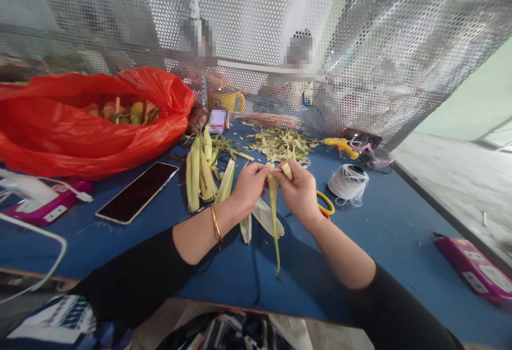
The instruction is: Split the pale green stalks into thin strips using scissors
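Over the middle of the blue table [384,238], my left hand [252,182] and my right hand [298,187] are close together, fingertips pinched on a pale corn husk [274,211]. Its narrow, greenish end hangs down between them with a curled tip. A short folded part of it seems to stick up by my right fingers; where the pieces join is hidden. Under the hands lies a loose husk leaf [266,217] with a smaller husk piece [246,229] beside it. Left of my left hand is a bunch of green-yellow corn husks [194,174].
Husk scraps [282,144] are heaped behind the hands. To the right are yellow-handled scissors [328,203], a white thread spool [349,184], a yellow glue gun [342,144] and a purple power strip [474,267]. A red bag [100,150] and phone [138,192] lie left; perforated metal panels [248,19] stand behind.
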`<state>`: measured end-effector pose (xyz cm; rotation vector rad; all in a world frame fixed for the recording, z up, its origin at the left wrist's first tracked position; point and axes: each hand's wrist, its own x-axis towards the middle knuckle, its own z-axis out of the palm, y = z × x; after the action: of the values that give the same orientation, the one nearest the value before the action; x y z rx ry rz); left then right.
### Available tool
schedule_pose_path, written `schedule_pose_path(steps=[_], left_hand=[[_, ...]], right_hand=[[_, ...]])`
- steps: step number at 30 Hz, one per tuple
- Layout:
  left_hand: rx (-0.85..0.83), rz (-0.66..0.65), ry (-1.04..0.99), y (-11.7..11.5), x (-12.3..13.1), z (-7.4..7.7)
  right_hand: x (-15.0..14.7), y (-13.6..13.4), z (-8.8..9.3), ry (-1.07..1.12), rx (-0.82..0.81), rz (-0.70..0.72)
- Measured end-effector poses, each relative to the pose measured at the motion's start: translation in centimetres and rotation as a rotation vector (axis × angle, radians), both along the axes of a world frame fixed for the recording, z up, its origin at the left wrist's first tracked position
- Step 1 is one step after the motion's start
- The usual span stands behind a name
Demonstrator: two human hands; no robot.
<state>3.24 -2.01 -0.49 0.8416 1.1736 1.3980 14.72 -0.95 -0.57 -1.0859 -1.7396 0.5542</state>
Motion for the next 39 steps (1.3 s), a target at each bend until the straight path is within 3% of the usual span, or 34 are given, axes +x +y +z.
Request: schedule_pose_path(steps=[2,4,11,17,24,32,39], left_hand=[[0.024,0.020,0.011,0.1,-0.1,0.0],[0.061,0.032,0.031,0.2,-0.2,-0.1],[0.123,0.113,0.133,0.7,-0.6,-0.6],[0.022,-0.018,-0.018,0.4,-0.4,-0.3],[-0.013,-0.014,-0.015,0.5,-0.2,-0.6],[-0.008,0.070,0.047,0.7,-0.5,-0.3],[-0.025,-0.057,-0.064,0.4,-0.3,-0.3]], right_hand=[[-0.1,-0.5,0.5,-0.017,0.047,0.037],[-0.3,-0.6,0.8,0.034,-0.005,0.036],[-0.6,0.2,0.4,0.254,-0.479,0.158],[-0.4,0.6,-0.1,0.213,-0.297,0.033],[-0.5,-0.5,0.5,0.022,-0.063,0.004],[-0.5,0.4,0.1,0.115,-0.354,0.141],[0.0,0.7,-0.1,0.067,-0.281,0.043]])
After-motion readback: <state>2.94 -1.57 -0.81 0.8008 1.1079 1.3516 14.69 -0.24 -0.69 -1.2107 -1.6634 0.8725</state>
